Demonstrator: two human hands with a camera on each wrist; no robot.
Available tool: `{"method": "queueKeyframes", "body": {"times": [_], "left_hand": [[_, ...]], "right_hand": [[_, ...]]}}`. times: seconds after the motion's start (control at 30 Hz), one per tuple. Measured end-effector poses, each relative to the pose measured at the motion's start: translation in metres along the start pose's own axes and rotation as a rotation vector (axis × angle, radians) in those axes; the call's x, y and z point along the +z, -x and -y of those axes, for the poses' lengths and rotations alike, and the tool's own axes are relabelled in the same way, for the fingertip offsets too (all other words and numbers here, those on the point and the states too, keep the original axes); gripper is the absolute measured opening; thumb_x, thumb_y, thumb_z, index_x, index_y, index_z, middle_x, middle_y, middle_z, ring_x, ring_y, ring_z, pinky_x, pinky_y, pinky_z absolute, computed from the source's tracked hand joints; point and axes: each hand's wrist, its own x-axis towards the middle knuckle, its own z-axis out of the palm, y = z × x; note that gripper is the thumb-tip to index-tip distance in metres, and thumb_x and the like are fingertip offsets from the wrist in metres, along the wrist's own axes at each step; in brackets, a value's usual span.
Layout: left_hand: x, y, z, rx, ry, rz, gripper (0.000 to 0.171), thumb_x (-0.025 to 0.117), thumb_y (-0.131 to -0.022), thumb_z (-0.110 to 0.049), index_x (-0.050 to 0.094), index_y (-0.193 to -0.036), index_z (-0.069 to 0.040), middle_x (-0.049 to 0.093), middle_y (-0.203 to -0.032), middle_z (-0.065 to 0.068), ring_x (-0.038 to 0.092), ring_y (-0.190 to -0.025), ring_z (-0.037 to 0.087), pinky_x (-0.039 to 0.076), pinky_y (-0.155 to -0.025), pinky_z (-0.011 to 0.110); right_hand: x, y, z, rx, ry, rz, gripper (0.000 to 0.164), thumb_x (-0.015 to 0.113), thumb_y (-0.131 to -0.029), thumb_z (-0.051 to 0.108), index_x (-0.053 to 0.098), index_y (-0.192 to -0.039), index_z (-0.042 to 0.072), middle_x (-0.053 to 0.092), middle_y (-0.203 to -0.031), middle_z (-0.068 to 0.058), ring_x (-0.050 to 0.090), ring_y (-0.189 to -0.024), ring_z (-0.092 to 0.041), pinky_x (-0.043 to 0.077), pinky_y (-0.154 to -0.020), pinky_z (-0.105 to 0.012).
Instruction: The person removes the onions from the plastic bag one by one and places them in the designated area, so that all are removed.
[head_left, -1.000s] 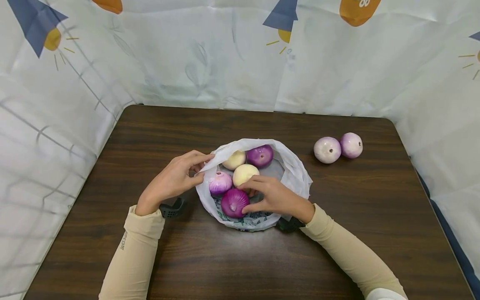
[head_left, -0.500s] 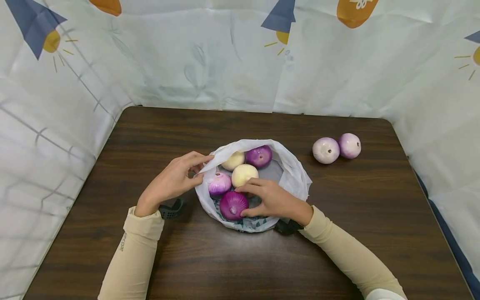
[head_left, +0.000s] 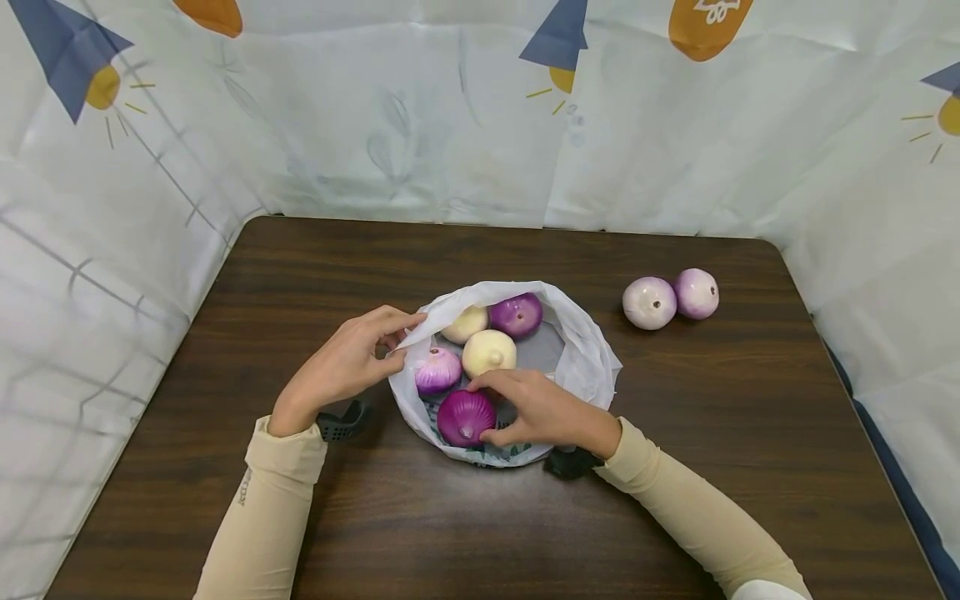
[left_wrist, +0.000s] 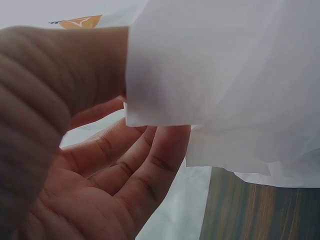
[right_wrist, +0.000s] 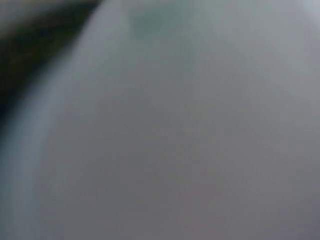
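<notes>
A white plastic bag (head_left: 588, 358) stands with its mouth spread wide at the middle of the table. My left hand (head_left: 345, 367) pinches its left rim between thumb and fingers; in the left wrist view the white bag edge (left_wrist: 165, 90) covers the fingertips. Inside the bag, my right hand (head_left: 551, 408) holds a dark purple onion (head_left: 465, 418) at its right side, thumb low and fingers above. Around it lie a lighter purple onion (head_left: 438, 371), a pale yellow onion (head_left: 489, 353), another pale onion (head_left: 465, 325) and a purple onion (head_left: 516, 315). Blurred white fills most of the right wrist view.
Two whitish-purple onions, one (head_left: 649, 303) nearer and one (head_left: 697, 293) beside it, sit on the brown wooden table (head_left: 360, 517) at the back right. Printed white sheets (head_left: 465, 142) hang behind the table and along both sides.
The right hand and the dark purple onion have shifted slightly toward the near side of the bag, uncovering more of the pale yellow onion. The left hand keeps its pinch on the rim.
</notes>
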Motion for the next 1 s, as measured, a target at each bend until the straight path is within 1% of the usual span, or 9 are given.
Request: {"method": "queueKeyframes", "body": {"times": [0.2,0.33,0.43,0.7,0.87,1.0], "left_hand": [[0.0006,0.0000,0.0004,0.002,0.004,-0.001,0.053,0.069,-0.092,-0.003,0.061,-0.144,-0.010,0.067,-0.119,0.003,0.062,-0.094,0.015,0.057,-0.080,0.039],[0.0003,-0.0001,0.0007,0.008,0.003,-0.003,0.053,0.068,-0.092,-0.003,0.061,-0.144,-0.009,0.067,-0.121,0.004,0.063,-0.094,0.015,0.057,-0.080,0.039],[-0.0001,-0.0006,0.0004,0.011,0.004,-0.007,0.053,0.068,-0.092,-0.003,0.061,-0.144,-0.009,0.067,-0.122,0.004,0.064,-0.094,0.015,0.057,-0.080,0.040],[-0.0011,0.0004,-0.0001,0.012,0.006,-0.008,0.053,0.068,-0.091,-0.003,0.062,-0.143,-0.008,0.067,-0.121,0.004,0.064,-0.094,0.015,0.057,-0.080,0.040],[-0.0012,0.0007,0.0001,0.011,0.008,-0.008,0.053,0.068,-0.091,-0.002,0.062,-0.143,-0.008,0.067,-0.121,0.004,0.064,-0.094,0.015,0.057,-0.080,0.040],[-0.0010,0.0005,0.0000,0.008,0.013,-0.004,0.053,0.068,-0.091,-0.003,0.062,-0.143,-0.008,0.067,-0.123,0.005,0.064,-0.095,0.015,0.058,-0.081,0.041]], "right_hand": [[0.0009,0.0002,0.0024,0.023,-0.025,0.029,0.057,0.085,-0.082,0.032,0.059,-0.130,0.014,0.069,-0.125,0.001,0.065,-0.108,-0.012,0.058,-0.094,-0.027],[0.0019,0.0008,0.0017,-0.003,-0.035,0.023,0.060,0.085,-0.082,0.031,0.060,-0.134,0.015,0.067,-0.129,0.001,0.064,-0.112,-0.011,0.057,-0.095,-0.027],[0.0032,0.0011,0.0002,-0.033,-0.030,0.009,0.060,0.085,-0.082,0.031,0.061,-0.135,0.017,0.066,-0.128,0.001,0.063,-0.112,-0.010,0.057,-0.095,-0.026],[0.0048,0.0009,-0.0016,-0.089,-0.032,-0.016,0.059,0.086,-0.081,0.029,0.062,-0.134,0.019,0.066,-0.123,0.001,0.063,-0.108,-0.009,0.057,-0.091,-0.023],[0.0047,0.0010,-0.0021,-0.088,-0.044,-0.014,0.058,0.085,-0.082,0.029,0.062,-0.134,0.018,0.066,-0.122,0.001,0.063,-0.106,-0.009,0.057,-0.088,-0.022],[0.0030,0.0024,-0.0011,-0.063,-0.084,0.000,0.058,0.085,-0.082,0.028,0.062,-0.134,0.018,0.065,-0.123,0.002,0.063,-0.107,-0.008,0.058,-0.088,-0.021]]}}
